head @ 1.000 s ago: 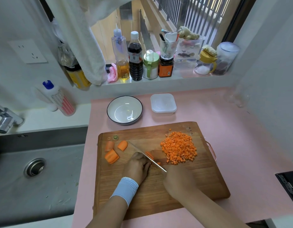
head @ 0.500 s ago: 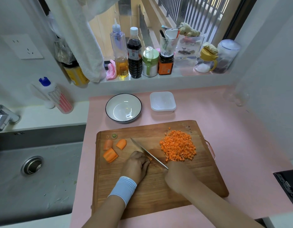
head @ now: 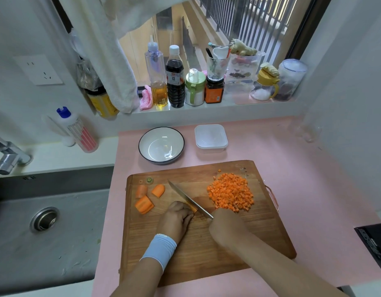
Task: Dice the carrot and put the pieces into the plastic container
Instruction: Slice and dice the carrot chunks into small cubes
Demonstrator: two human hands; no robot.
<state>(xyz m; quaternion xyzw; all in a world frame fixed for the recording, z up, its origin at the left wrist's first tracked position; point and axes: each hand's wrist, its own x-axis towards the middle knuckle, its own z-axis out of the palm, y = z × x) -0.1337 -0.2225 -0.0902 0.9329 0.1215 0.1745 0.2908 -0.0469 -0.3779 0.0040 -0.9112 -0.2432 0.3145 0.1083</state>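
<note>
On the cutting board [head: 206, 264], the left hand [head: 176, 219] curls over a mostly hidden carrot piece [head: 194, 209], knuckles against the knife [head: 188, 199] blade. The right hand [head: 226, 228] grips the handle — a slip on so short a piece could nick fingers. Three uncut chunks [head: 144, 204] lie left; the diced pile [head: 230, 195] sits right, liable to scatter. Beyond, on the counter [head: 292, 168], the plastic container [head: 211, 138] shows no carrot yet.

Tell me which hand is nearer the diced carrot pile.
Right. The right hand, gripping the knife, sits at the near edge of the diced carrot pile; the left hand lies farther left, beyond its blade.
</note>
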